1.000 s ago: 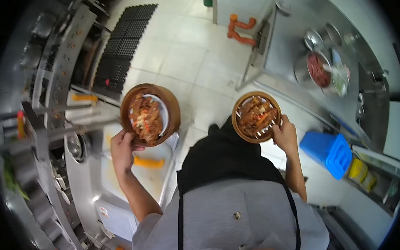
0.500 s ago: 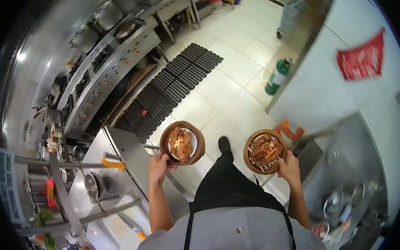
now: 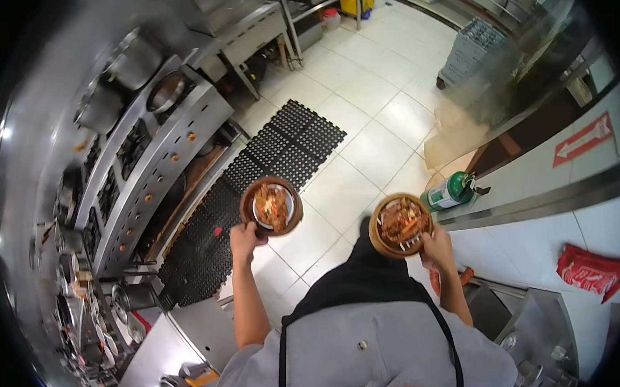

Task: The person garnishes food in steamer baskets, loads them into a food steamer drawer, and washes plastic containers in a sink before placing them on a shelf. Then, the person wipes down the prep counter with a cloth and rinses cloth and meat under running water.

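Observation:
My left hand (image 3: 246, 242) grips the rim of a round bamboo steamer basket (image 3: 296, 205) at its lower left side. Inside that basket, reddish-brown cooked food (image 3: 271, 208) sits in a small metal dish. A second bamboo steamer basket (image 3: 378, 240) is in my right hand (image 3: 435, 248), held at its lower right edge. Brown pieces of food with red and orange strips (image 3: 402, 221) fill it, over a patterned white liner or dish. Both baskets are level and apart, out in front of my body above the floor. The fingertips under the baskets are partly hidden.
A stove range (image 3: 156, 166) with large pots (image 3: 135, 59) runs along the left. A black rubber mat (image 3: 286, 142) covers part of the tiled floor (image 3: 363, 145). To the right are a green cylinder (image 3: 450, 192), a doorway and a grey crate stack (image 3: 472, 53). Steel counters stand at both sides.
I have moved forward, and the view has turned: the counters slide back, while the doorway and green cylinder come closer. Both baskets stay in my hands, slightly higher in view.

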`<move>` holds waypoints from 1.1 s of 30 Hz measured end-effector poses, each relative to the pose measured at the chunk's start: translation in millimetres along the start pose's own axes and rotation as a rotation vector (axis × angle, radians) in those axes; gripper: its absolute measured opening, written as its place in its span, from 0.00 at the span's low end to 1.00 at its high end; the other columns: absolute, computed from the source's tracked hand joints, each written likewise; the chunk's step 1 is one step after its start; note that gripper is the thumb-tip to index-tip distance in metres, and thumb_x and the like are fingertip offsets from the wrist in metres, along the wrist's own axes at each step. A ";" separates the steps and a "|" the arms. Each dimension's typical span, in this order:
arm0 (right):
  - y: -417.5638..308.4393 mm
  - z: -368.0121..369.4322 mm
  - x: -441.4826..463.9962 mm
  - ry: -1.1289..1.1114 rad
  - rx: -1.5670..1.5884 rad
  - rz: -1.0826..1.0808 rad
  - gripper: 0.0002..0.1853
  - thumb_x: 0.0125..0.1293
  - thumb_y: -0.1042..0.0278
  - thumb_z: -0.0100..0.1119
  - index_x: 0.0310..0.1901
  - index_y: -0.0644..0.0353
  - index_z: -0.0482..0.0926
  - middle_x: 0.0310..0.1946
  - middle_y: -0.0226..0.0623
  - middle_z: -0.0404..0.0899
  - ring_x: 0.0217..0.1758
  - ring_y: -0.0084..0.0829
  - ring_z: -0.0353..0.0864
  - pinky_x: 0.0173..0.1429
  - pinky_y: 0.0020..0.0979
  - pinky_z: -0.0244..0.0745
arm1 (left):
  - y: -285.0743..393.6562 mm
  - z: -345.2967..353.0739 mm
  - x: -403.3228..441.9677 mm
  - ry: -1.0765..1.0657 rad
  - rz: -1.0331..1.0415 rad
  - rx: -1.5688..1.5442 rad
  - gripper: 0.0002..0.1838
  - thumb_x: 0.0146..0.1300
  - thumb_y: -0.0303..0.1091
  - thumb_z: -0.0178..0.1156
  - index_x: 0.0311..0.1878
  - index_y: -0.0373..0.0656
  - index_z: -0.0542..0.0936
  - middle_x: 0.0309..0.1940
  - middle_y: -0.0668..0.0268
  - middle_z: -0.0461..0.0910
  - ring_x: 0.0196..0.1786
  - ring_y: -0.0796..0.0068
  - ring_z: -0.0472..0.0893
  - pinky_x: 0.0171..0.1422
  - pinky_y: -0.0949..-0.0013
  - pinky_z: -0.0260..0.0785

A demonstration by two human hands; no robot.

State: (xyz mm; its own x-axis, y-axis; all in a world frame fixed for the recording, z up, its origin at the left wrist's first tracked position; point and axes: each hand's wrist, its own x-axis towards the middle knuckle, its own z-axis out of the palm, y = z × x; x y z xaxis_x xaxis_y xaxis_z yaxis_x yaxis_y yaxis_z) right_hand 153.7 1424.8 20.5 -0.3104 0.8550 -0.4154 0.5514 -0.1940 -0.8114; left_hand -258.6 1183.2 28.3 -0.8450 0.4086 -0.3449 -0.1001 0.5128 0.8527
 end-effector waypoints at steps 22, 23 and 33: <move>-395.3 117.7 631.0 -0.049 -0.100 -0.049 0.15 0.60 0.73 0.50 0.44 0.76 0.71 0.17 0.45 0.77 0.12 0.31 0.77 0.15 0.30 0.73 | 317.0 221.4 644.5 -0.046 -0.054 -0.143 0.17 0.63 0.31 0.53 0.34 0.19 0.76 0.26 0.48 0.81 0.19 0.62 0.82 0.20 0.68 0.77; -401.9 124.1 652.4 -0.005 -0.084 -0.028 0.14 0.59 0.73 0.50 0.43 0.76 0.71 0.17 0.46 0.77 0.12 0.31 0.77 0.15 0.30 0.73 | 350.5 233.4 683.7 -0.072 -0.021 -0.135 0.17 0.63 0.31 0.54 0.33 0.19 0.76 0.27 0.48 0.81 0.19 0.61 0.82 0.19 0.68 0.77; -496.4 128.4 823.4 0.246 -0.024 0.052 0.12 0.60 0.72 0.49 0.41 0.75 0.71 0.15 0.45 0.77 0.11 0.32 0.78 0.15 0.32 0.74 | 646.1 367.5 1015.1 -0.160 0.105 -0.260 0.19 0.62 0.31 0.55 0.40 0.15 0.74 0.32 0.48 0.80 0.24 0.56 0.84 0.23 0.63 0.78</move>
State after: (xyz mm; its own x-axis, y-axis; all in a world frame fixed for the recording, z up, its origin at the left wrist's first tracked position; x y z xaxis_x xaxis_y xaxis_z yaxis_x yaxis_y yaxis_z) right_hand -475.1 2163.5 28.4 -0.0855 0.9361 -0.3413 0.5808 -0.2315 -0.7804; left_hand -988.1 2206.7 84.8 -0.7665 0.5733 -0.2894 -0.1646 0.2602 0.9514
